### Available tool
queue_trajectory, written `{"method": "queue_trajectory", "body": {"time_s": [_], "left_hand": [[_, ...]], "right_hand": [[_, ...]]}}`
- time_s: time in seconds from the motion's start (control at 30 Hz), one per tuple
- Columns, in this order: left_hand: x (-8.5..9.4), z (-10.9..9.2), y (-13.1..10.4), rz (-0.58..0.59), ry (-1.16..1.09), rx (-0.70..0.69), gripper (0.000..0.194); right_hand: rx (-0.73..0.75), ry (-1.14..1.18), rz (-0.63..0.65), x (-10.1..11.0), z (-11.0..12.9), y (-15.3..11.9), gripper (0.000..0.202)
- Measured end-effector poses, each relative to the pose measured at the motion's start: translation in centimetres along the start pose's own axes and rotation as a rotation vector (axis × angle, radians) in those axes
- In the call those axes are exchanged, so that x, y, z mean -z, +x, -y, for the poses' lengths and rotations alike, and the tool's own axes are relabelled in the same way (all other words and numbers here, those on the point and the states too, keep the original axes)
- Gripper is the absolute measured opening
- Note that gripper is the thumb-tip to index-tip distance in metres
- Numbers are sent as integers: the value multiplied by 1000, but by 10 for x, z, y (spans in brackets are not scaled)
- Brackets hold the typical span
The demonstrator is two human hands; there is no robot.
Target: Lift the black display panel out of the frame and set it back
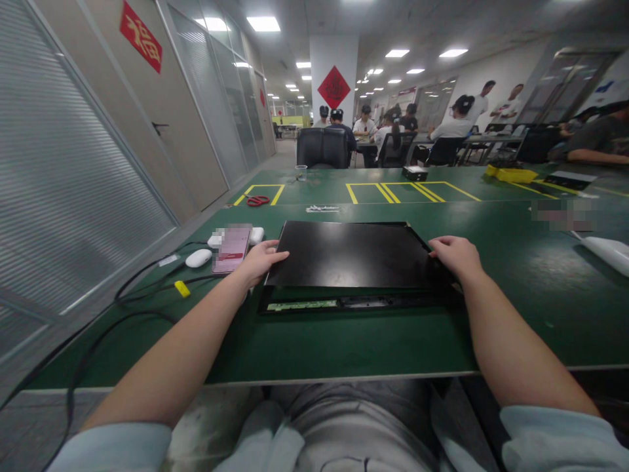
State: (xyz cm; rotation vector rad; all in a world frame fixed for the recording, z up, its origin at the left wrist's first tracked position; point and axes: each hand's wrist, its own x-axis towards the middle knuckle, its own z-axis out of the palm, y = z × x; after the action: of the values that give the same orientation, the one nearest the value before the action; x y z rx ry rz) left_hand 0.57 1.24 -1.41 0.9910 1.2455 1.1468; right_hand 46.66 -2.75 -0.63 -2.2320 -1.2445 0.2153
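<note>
A flat black screen panel (348, 255) lies slightly skewed over a black rectangular frame (295, 311), whose front strip shows below the panel's near edge. Along that strip runs a narrow green circuit board (302, 305). My left hand (263, 261) grips the panel's left edge, thumb on top and fingers underneath. At the right edge, my right hand (457, 259) is closed, its fingertips pinched where panel and frame meet; the exact grip is partly hidden.
On the green table (344, 354), a phone (232, 249), white mouse (198, 258) and black cables lie left. Red-handled scissors (258, 201), a clear cup (301, 173) and a small black box (415, 174) stand farther back. Several people sit beyond.
</note>
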Motion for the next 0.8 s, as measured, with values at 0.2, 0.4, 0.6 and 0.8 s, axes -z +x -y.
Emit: {"method": "queue_trajectory", "body": {"time_s": [0.2,0.4,0.6,0.8], "left_hand": [[0,0,0,14,15,1,63],[0,1,1,8,35,1,64],[0,-1,-1,30,48,-10,61],[-1,-2,-4,40,77,-13,55]], "right_hand": [[11,2,-15,-2,-3,1,31],[19,3,-21,-4,-6,5,31],[14,-14,-11,-3,-6,5,30],[14,-11,3,-2,-6,4,28]]}}
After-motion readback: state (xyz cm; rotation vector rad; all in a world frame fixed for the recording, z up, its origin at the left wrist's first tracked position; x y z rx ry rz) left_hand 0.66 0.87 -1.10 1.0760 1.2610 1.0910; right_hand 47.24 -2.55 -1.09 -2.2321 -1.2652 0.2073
